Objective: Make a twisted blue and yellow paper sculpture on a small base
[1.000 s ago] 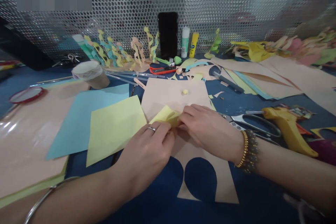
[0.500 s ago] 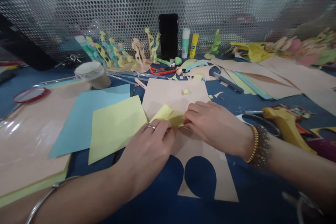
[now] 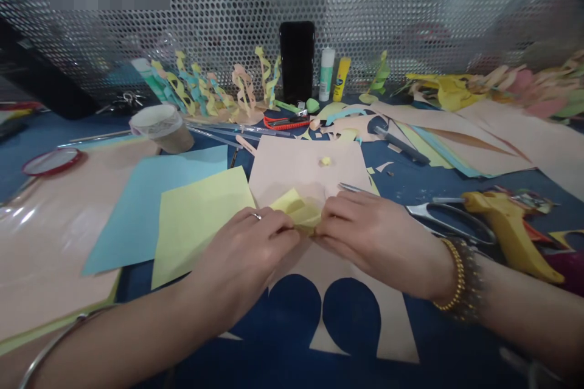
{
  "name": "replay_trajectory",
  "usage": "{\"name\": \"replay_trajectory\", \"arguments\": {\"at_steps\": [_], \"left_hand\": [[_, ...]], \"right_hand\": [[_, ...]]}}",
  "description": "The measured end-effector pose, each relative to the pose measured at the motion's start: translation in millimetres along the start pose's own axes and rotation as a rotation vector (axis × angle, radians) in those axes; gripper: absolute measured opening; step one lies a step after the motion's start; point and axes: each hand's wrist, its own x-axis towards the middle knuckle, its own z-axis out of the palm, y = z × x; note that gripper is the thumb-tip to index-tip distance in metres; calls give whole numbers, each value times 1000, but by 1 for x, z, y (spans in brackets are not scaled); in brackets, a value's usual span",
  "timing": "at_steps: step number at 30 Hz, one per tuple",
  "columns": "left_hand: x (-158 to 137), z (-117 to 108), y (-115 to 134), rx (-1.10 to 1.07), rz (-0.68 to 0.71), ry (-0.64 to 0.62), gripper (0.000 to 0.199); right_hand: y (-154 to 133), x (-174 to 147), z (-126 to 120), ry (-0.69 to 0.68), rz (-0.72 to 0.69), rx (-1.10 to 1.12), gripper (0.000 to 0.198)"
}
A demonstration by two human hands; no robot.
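Note:
Between both hands is a small piece of yellow paper (image 3: 298,208), folded or rolled, held low over a pale pink sheet (image 3: 292,161). My left hand (image 3: 255,249) pinches its left end, while my right hand (image 3: 365,234) grips the right end with curled fingers. The fingertips cover parts of the yellow paper. Two rounded holes are cut in the near part of the pink sheet. A small yellow scrap (image 3: 325,161) lies on its far part. Scissors (image 3: 449,219) rest by my right wrist, partly hidden behind that hand.
Flat yellow (image 3: 201,219) and blue paper squares (image 3: 132,219) lie left, near a paper cup (image 3: 164,127). A phone (image 3: 297,61), a glue stick (image 3: 326,75) and curled paper shapes (image 3: 201,88) stand along the metal mesh (image 3: 365,0). A yellow glue gun (image 3: 511,231) lies right.
Both hands have moved slightly nearer to me with the yellow paper, and their fingertips are closer together. More of the scissors shows behind my right hand. The view has shifted a little.

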Motion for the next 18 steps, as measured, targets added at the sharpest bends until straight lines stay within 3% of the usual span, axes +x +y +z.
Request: {"name": "replay_trajectory", "arguments": {"at_steps": [6, 13, 18], "left_hand": [[-4, 1, -5, -34, 36, -4, 27], [-4, -2, -2, 33, 10, -71, 24], [-4, 1, 0, 61, 3, -19, 24]], "right_hand": [[-3, -3, 5, 33, -62, -141, 12], [-4, -1, 5, -10, -37, -121, 13], [-4, 0, 5, -23, -30, -119, 10]]}}
